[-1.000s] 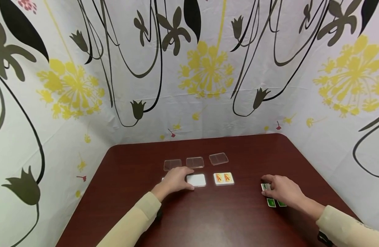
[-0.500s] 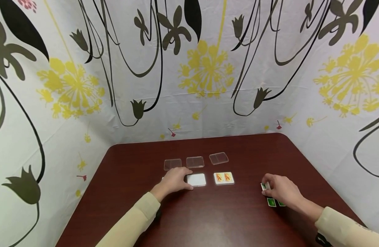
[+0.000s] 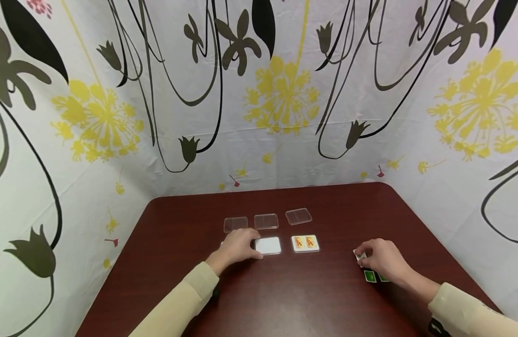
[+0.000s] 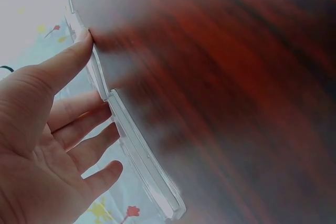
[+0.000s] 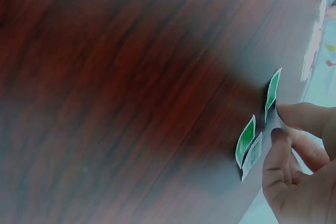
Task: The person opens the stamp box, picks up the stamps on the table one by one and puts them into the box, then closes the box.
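Note:
My left hand point(image 3: 238, 244) grips the left end of a clear plastic case with a white insert point(image 3: 268, 245), thumb at its near edge and index finger at its far edge. Another white-filled case point(image 4: 144, 153) lies mostly hidden under that hand; its fingers touch it in the left wrist view. At the right, my right hand point(image 3: 385, 259) pinches a small white-bordered green stamp point(image 5: 272, 93) between thumb and fingertips, one side tipped up. Two more green stamps lie beside the hand: one point(image 3: 370, 276) in plain sight, the other point(image 3: 383, 277) partly covered.
Right of the gripped case lies a case with two orange stamps point(image 3: 306, 243). Three clear lids, left point(image 3: 235, 224), middle point(image 3: 266, 221) and right point(image 3: 299, 216), lie in a row behind. A patterned cloth point(image 3: 276, 159) hangs behind the dark red table point(image 3: 292, 299).
The right hand has slid slightly left with its stamp, which now sits farther left and tilted. The left hand stays at the white case.

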